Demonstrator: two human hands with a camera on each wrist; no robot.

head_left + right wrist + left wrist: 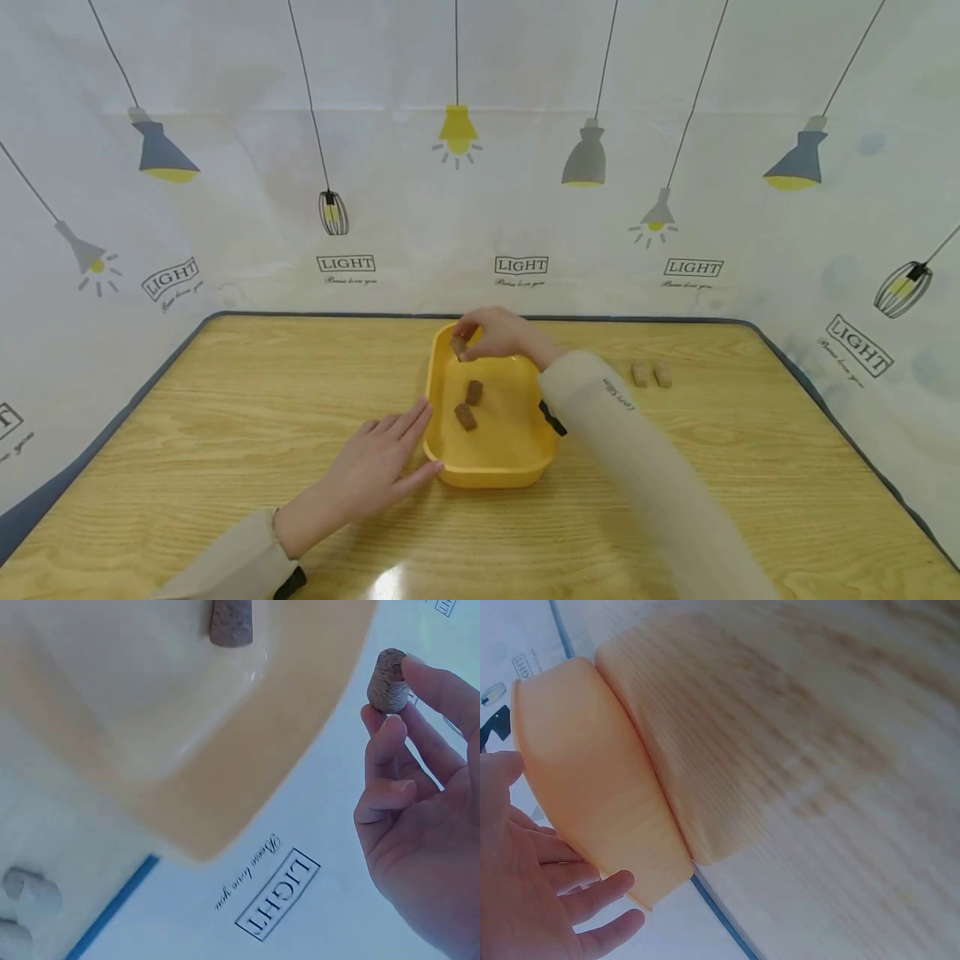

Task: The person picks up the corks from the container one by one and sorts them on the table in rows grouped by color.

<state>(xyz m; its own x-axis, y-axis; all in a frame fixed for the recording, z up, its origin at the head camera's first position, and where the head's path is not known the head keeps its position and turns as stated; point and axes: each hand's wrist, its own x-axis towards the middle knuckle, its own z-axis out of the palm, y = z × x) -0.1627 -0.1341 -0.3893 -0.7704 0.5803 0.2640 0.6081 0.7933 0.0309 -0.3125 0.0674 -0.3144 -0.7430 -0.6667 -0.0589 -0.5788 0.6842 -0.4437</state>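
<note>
Right wrist view: right hand (420, 802) pinches cork (386, 691); head view places it at far-left corner of tray (491, 477). Judged light, firm, slightly yielding, low slip, may crumble; mid-barrel hold suits. Left hand (367, 467) spread, fingers extended at tray's left side.

head view from above, facing forward-down over table (262, 392); wrist views close, tilted; all share yellow tray (517, 429).
</note>
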